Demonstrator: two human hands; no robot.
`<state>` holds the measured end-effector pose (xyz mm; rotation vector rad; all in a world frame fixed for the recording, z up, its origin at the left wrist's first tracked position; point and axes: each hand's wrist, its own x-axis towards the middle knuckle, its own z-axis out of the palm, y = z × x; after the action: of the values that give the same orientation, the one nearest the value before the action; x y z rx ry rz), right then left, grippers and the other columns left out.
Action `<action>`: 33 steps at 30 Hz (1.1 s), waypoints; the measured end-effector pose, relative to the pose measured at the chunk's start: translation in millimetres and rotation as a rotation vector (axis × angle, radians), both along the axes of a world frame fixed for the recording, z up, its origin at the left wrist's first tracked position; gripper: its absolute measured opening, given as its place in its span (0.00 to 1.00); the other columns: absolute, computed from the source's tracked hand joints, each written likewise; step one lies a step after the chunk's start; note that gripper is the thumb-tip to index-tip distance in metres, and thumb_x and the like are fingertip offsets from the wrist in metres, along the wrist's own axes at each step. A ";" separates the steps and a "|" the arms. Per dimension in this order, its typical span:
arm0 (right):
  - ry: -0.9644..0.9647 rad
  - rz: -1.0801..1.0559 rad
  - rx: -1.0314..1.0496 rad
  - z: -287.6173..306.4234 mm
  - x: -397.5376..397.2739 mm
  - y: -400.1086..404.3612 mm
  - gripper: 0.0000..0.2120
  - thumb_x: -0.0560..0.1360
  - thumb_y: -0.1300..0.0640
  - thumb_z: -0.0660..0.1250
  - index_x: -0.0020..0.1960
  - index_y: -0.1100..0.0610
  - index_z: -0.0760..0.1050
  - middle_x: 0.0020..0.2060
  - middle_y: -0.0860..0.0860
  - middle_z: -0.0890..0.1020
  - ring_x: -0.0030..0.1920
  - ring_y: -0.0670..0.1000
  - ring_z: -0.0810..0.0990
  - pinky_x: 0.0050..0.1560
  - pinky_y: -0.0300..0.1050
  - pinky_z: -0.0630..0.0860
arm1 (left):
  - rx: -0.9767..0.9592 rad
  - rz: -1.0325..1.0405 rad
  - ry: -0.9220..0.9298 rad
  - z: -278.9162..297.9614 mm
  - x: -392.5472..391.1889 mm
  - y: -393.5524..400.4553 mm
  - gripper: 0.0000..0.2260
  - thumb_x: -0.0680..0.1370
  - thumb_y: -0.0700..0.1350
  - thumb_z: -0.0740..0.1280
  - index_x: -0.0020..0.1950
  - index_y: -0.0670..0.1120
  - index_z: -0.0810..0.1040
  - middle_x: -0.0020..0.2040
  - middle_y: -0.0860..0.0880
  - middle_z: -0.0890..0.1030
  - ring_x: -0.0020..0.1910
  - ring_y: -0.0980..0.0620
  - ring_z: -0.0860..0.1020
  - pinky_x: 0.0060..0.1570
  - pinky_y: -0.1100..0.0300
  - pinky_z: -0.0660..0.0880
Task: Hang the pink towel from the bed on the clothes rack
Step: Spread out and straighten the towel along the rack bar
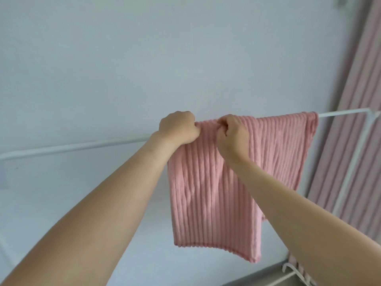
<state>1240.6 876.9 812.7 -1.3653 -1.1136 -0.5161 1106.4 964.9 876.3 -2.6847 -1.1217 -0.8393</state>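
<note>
Pink towel [226, 182] draped over white clothes rack [82, 146] top bar, hanging down, ribbed. Left hand [179, 129] clenched on the towel's top edge at its 9 o'clock corner, on the bar. Right hand [232, 135] just beside, at 3 o'clock of the left, pinching the top fold. Pink curtain [354, 120] at 3 o'clock, white wall [144, 58] behind.

Two bare forearms come in from the lower corners, uncovered along all of their visible length: no sleeve edge or cuff shows on either. The left hand [179, 126] and the right hand [232, 135] carry no glove. No ring, watch, bracelet or band can be seen on the wrists or on the visible fingers
</note>
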 end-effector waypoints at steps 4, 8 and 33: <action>0.203 -0.247 -0.083 13.7 80.6 -7.7 0.20 0.71 0.70 0.55 0.57 0.61 0.78 0.56 0.52 0.77 0.58 0.55 0.74 0.52 0.43 0.70 | 0.120 -0.119 -0.096 2.7 56.8 -27.5 0.17 0.78 0.52 0.60 0.62 0.45 0.77 0.57 0.44 0.79 0.55 0.40 0.78 0.46 0.54 0.70; 0.116 -0.284 -0.321 18.4 140.5 -16.0 0.20 0.68 0.71 0.55 0.55 0.64 0.79 0.48 0.56 0.81 0.53 0.61 0.78 0.46 0.47 0.74 | 0.084 -0.064 0.052 -5.8 115.9 -41.8 0.24 0.80 0.60 0.57 0.70 0.47 0.70 0.62 0.42 0.75 0.61 0.39 0.74 0.55 0.46 0.70; 0.095 -0.107 -0.005 -15.9 -3.5 14.1 0.16 0.64 0.70 0.58 0.51 0.62 0.69 0.49 0.56 0.72 0.49 0.56 0.69 0.54 0.51 0.68 | 0.449 0.171 -0.769 -89.0 -1.4 -32.2 0.14 0.69 0.35 0.62 0.51 0.45 0.79 0.53 0.43 0.74 0.54 0.42 0.72 0.53 0.49 0.66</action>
<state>1237.0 891.0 796.8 -1.4446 -0.9692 -0.5206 1105.0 932.7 787.3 -1.8906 -1.0658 -1.8997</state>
